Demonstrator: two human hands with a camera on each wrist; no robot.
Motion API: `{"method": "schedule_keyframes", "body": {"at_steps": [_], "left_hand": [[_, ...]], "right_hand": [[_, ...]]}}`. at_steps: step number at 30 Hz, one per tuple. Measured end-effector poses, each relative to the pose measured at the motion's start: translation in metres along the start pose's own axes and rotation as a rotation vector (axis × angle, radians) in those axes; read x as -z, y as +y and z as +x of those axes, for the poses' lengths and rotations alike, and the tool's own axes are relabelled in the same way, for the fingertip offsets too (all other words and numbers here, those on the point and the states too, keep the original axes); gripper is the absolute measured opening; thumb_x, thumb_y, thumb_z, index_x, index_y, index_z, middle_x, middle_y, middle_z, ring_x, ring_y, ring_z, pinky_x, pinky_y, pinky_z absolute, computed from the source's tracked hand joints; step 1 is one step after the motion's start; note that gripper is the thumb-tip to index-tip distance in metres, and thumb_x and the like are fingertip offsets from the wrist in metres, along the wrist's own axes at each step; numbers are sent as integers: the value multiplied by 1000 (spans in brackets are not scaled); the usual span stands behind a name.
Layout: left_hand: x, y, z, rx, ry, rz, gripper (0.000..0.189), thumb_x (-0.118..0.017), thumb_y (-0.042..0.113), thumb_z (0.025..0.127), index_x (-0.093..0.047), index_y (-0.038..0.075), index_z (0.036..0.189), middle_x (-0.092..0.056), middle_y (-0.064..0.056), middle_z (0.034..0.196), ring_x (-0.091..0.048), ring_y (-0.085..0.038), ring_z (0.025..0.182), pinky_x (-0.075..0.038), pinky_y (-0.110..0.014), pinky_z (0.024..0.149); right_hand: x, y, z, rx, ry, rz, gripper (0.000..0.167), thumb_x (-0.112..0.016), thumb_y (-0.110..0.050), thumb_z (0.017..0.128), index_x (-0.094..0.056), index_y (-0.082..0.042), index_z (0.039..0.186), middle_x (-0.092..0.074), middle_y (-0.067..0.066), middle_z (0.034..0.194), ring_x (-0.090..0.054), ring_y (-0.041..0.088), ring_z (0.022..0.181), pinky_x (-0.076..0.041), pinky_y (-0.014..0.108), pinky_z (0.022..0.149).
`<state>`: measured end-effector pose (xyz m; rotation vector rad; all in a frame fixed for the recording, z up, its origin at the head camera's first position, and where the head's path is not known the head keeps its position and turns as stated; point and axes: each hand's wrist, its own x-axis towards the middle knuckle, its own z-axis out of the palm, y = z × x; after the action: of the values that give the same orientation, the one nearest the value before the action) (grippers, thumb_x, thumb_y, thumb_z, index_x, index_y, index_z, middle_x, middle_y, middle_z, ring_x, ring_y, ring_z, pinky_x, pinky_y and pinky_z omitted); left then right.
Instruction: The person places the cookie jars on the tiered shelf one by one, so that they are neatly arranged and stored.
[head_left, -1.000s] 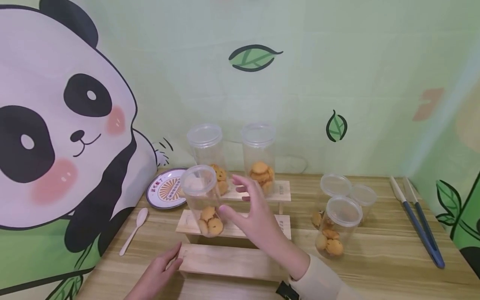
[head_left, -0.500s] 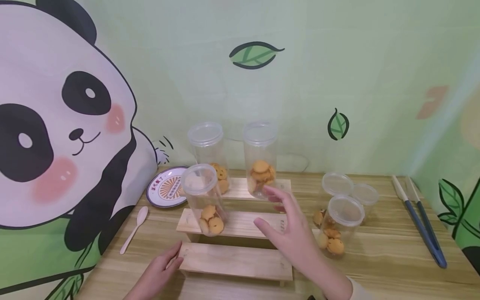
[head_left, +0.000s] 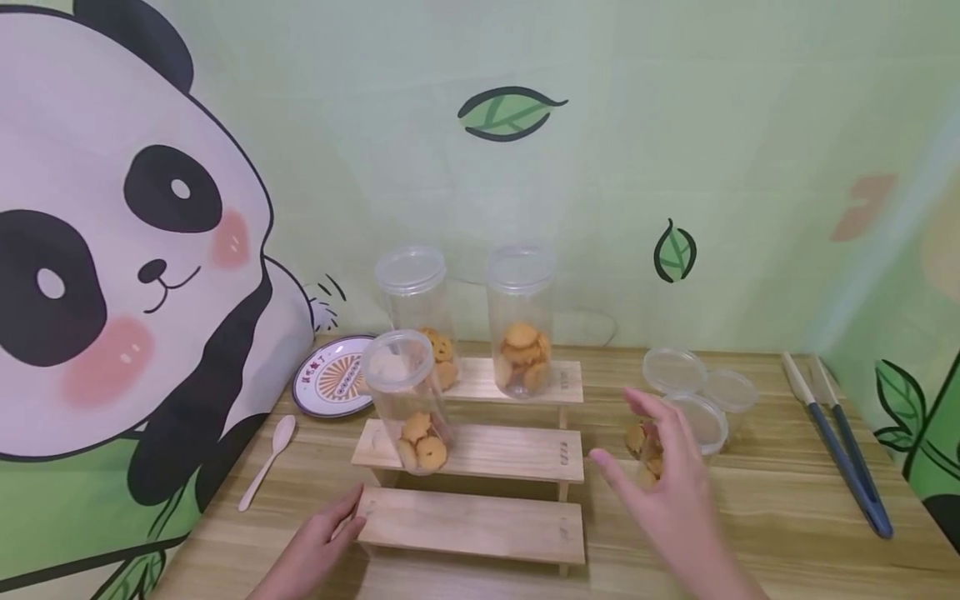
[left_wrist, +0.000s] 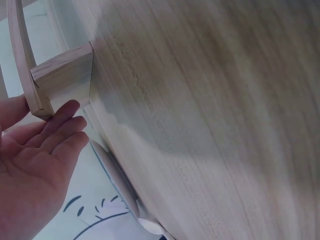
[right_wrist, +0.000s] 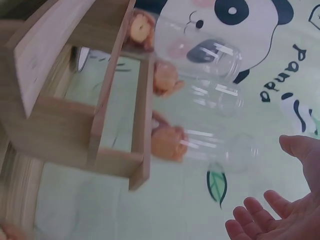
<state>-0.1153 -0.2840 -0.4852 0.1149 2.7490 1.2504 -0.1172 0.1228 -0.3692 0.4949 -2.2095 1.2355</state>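
Note:
In the head view my left hand holds the left end of the lowest step of a three-tier wooden stand. The left wrist view shows its thumb and fingers on either side of the plank's end. My right hand, thumb and fingers spread, is beside the jars on the right and partly hides the front jar. One clear lidded jar of cookies stands on the middle step, left side. On the top step are a left jar and a right jar, both with cookies.
Two more lidded jars, a back-left jar and a back-right jar, stand on the table behind the front one. Blue-handled tongs lie far right. At left are a patterned plate and a white spoon.
My right hand has moved away from the middle-step jar, rightward across the stand to the jars on the table. The left hand stays at the lowest step.

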Motion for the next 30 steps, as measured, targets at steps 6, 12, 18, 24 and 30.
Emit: {"method": "schedule_keyframes", "body": {"at_steps": [6, 12, 18, 24, 30], "left_hand": [[-1, -3, 0, 44, -17, -2, 50, -54, 17, 100, -42, -12, 138, -43, -25, 141, -40, -37, 130, -33, -51, 106], [-1, -3, 0, 43, -11, -4, 50, -54, 17, 100, -41, -12, 139, -43, -25, 141, -39, -37, 131, -33, -51, 106], [-1, -3, 0, 33, -13, -4, 50, -54, 17, 100, -41, -12, 138, -43, -25, 141, -40, -37, 130, -33, -50, 106], [-1, -3, -1, 32, -11, 6, 49, -54, 16, 100, -42, -12, 138, -44, -25, 141, -40, -37, 130, -33, -51, 105], [0, -1, -1, 27, -9, 9, 51, -53, 19, 100, -41, -11, 139, -43, -24, 141, -40, -37, 130, -33, -50, 105]], "right_hand": [[19, 16, -8, -63, 29, -55, 73, -80, -5, 79, -43, -12, 142, -46, 3, 133, -41, 16, 118, -32, 13, 95], [33, 34, -15, -164, 65, -119, 76, -80, -11, 80, -39, -11, 144, -43, 8, 135, -39, 22, 121, -28, 13, 96], [47, 52, -22, -269, 35, -158, 88, -79, -21, 82, -24, -9, 151, -34, 20, 144, -32, 40, 130, -25, 53, 109], [60, 66, -19, -351, -74, -204, 100, -78, -34, 83, -13, -6, 154, -24, 30, 147, -26, 53, 129, -25, 74, 96], [62, 76, -20, -375, -109, -211, 103, -77, -37, 82, -11, -4, 153, -26, 32, 145, -32, 53, 124, -30, 74, 91]]}}
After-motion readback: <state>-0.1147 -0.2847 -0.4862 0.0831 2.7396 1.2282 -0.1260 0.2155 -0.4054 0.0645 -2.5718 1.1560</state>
